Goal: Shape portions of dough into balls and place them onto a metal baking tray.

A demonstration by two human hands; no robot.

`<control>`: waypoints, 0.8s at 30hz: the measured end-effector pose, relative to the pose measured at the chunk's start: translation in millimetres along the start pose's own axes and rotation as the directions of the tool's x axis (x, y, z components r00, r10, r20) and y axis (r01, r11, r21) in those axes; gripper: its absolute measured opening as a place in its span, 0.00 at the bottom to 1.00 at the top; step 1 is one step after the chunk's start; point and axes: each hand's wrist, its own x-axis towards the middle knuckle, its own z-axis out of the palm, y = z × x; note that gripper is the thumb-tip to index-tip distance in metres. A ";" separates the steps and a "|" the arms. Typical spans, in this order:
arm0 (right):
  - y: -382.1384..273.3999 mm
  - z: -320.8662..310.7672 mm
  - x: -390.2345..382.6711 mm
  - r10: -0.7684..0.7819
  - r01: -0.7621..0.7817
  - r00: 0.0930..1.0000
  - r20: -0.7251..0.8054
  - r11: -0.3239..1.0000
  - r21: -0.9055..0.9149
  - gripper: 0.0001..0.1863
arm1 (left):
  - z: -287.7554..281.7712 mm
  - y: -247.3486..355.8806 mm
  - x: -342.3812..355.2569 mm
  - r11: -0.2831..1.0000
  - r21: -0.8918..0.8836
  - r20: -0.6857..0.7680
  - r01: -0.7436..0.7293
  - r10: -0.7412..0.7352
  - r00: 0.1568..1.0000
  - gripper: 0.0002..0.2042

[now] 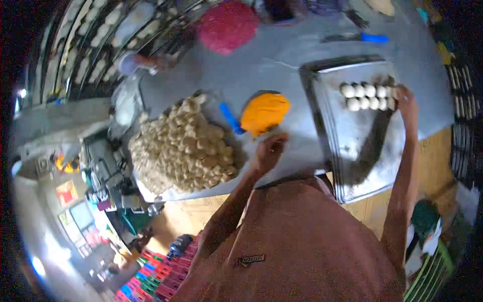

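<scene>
Touching the white balls (370,91): your right hand (405,99), at their right end; grasp, I cannot tell.
Metal tray (347,146): bears them in two rows.
Left hand (269,152): yours, half-curled near the orange mound (265,110); contents, I cannot tell.

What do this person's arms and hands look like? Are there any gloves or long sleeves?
No gloves show: the left hand and right hand are bare, and so are both slim forearms, with no long sleeves. The reddish-brown top has a small dark mark on it. The picture is too blurry to tell about rings.
</scene>
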 end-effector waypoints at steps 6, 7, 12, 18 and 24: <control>-49.1 28.2 -106.3 -0.027 0.041 0.997 -0.067 0.977 0.208 0.18 | -182.0 -64.1 36.7 0.857 0.394 -0.566 0.332 -0.058 0.822 0.12; -66.5 43.0 -128.2 -0.197 0.207 0.978 -0.066 0.935 0.289 0.18 | -204.3 -74.5 50.1 0.836 0.507 -0.602 0.208 0.171 0.780 0.09; -165.8 127.5 -219.0 -0.171 0.074 0.941 0.293 0.947 0.314 0.10 | -252.0 -96.9 95.7 0.553 0.786 -0.273 0.277 -0.092 0.958 0.10; -228.4 190.7 -268.0 -0.437 0.430 0.883 0.170 0.900 0.079 0.10 | -213.5 -75.7 42.0 0.951 0.298 -0.345 0.077 0.032 0.938 0.10; -242.3 229.4 -240.1 -0.617 0.619 0.785 0.049 0.780 -0.094 0.14 | -92.6 -68.9 -75.1 0.834 -0.512 0.052 0.206 -0.209 0.976 0.17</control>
